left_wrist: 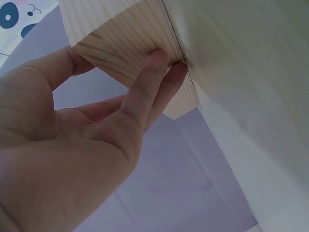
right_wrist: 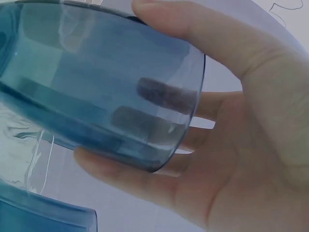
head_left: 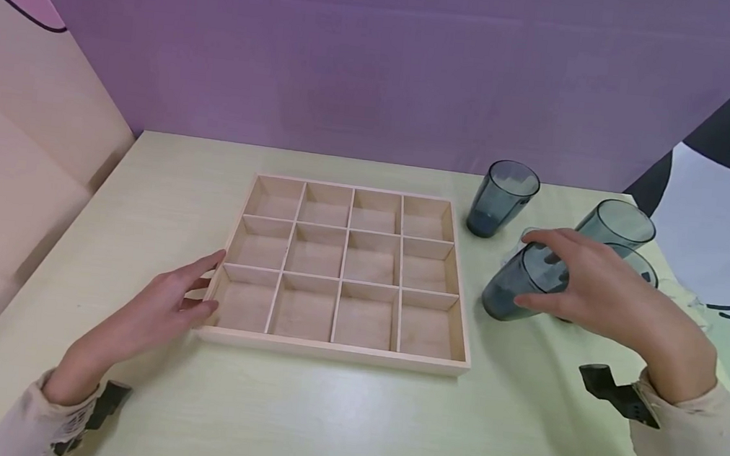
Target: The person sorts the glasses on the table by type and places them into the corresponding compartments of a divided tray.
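Observation:
A light wooden tray (head_left: pixel 334 353), split by thin dividers into rows of square compartments, lies flat on the table. Against its left side rest the fingers of my left hand (head_left: pixel 158 311), fairly straight. The left wrist view shows those fingertips (left_wrist: pixel 155 59) touching the outer wooden wall (left_wrist: pixel 116 46). To the right of the tray, my right hand (head_left: pixel 601 288) grips a blue-tinted drinking glass (head_left: pixel 504 292) near its rim. In the right wrist view, thumb and fingers curl round opposite sides of this glass (right_wrist: pixel 111 53), which stands tilted in the head view.
Another blue-tinted glass (head_left: pixel 503 197) stands near the tray's back right corner. More glasses, one at the back right (head_left: pixel 623 220), cluster behind my right hand and are partly hidden. A purple wall (head_left: pixel 379 70) rises along the table's (head_left: pixel 335 421) far edge.

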### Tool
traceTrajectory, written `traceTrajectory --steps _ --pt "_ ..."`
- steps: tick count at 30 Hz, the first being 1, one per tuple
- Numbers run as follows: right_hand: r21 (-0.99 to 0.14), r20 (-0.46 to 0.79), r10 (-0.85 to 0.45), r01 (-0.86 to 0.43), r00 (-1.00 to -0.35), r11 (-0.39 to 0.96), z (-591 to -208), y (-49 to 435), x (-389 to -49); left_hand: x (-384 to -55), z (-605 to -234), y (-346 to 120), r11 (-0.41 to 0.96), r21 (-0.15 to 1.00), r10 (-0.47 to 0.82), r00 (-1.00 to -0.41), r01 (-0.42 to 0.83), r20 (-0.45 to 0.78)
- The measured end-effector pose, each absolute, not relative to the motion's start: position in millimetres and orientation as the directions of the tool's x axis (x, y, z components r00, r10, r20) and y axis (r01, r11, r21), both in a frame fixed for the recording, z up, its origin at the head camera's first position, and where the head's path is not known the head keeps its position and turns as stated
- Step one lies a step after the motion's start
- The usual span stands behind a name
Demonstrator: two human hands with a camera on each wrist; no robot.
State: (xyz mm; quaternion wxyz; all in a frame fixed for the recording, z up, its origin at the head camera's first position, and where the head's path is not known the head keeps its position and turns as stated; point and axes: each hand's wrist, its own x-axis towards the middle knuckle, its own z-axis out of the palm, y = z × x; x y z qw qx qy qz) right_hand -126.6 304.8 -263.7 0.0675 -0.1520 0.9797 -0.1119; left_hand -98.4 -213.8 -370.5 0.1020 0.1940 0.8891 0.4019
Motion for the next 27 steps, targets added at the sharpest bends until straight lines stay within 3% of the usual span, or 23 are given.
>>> traceTrajectory --steps 9,27 --pt "-0.272 0.006 -0.345 -0.333 -0.939 0.903 -259.5 294.6 -122.5 -95.9 -370.5 -218.6 0.607 0.757 0.404 -0.914 0.242 -0.031" --pt "-0.219 0.022 -0.369 -0.365 -0.929 0.905 -244.0 279.4 -130.0 -94.5 -374.3 -221.0 0.552 0.796 0.438 -0.899 0.246 -0.025"
